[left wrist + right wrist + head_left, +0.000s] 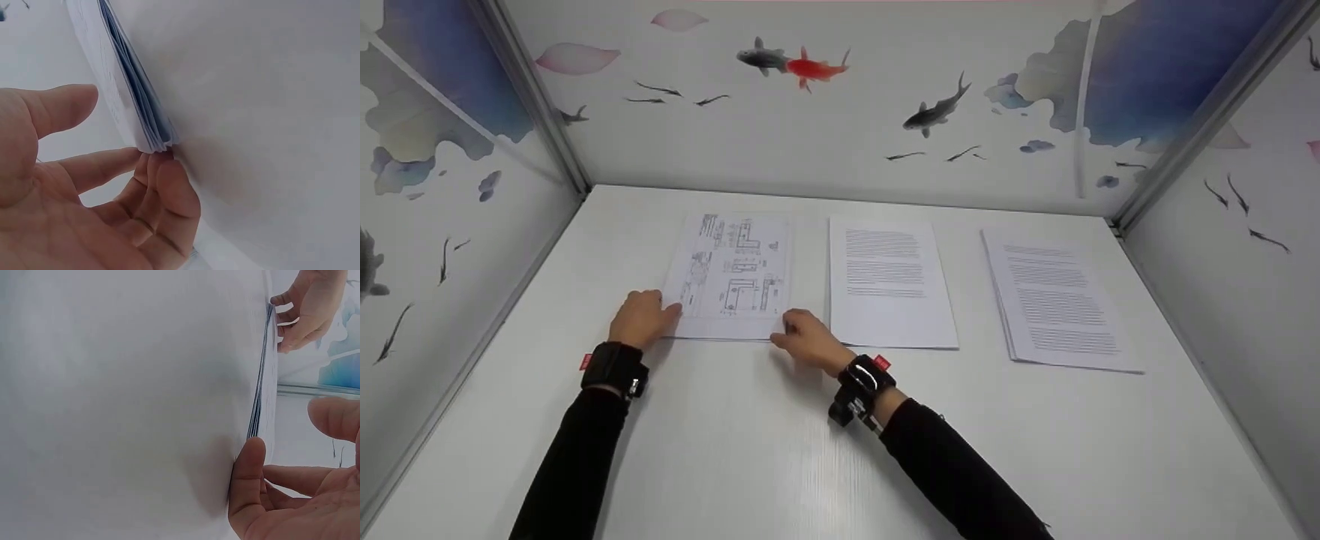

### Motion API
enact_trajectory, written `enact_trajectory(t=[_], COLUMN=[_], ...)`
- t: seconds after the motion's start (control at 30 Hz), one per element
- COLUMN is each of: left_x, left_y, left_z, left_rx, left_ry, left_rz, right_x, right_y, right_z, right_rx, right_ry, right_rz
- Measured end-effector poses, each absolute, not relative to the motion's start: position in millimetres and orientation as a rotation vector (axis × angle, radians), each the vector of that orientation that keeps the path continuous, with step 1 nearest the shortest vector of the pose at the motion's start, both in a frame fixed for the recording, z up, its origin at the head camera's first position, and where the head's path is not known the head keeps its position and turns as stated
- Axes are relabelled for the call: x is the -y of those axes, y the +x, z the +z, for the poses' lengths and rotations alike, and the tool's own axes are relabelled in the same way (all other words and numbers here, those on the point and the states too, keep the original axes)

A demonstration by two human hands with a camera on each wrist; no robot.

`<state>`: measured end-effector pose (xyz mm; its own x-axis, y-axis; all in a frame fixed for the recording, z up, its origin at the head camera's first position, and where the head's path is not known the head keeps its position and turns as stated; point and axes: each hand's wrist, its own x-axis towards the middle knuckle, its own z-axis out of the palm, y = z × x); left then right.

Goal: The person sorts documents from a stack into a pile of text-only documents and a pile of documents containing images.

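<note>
Left hand: at the lower left corner of the drawing stack, the left hand (643, 319) has its thumb held apart from the fingers; in the left wrist view its bent fingertips touch the corner, without a pinch.
Right hand: at the lower right corner of the same stack, the right hand (810, 341) sets its bent fingers against the edge, thumb raised clear of the paper.
Paper stacks: three in a row across the middle of the frame. The drawing stack (735, 270) lies left of centre, the middle stack (889, 315) just right of centre, the right stack (1061, 300) farther right. Their sheets are too fine to count.
Long axis: the drawing stack runs up the frame, its top leaning slightly right; its printed drawings look turned sideways. The right stack's top leans left.
Writing: line drawings with small notes on the left stack, blocks of text on the other two; none legible.
Wristbands: two, a left black band (611, 369) and a right black band (866, 386), each with a red tag, its lettering unreadable.
Surface: a white table (735, 450).
</note>
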<state>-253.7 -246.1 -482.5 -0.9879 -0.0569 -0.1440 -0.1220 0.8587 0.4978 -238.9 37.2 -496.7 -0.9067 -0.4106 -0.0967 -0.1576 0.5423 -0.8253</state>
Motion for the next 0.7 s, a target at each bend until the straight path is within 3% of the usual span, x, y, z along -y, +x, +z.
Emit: enact_trajectory(t=[0.33, 0.53, 0.7], left_x=[239, 223, 199], left_y=[-254, -259, -265], left_z=[-481, -479, -475], left_rx=[-2.986, -3.118, -3.135], left_ry=[-0.235, -0.331, -0.254], left_rz=[0.794, 0.789, 0.882], right_x=[-59, -87, -121], right_y=[-231, -234, -245], right_z=[-492, -483, -476], right_rx=[-2.248, -2.297, -2.529], right_ry=[-0.263, -0.416, -0.487], right_rz=[-1.527, -1.511, -1.602])
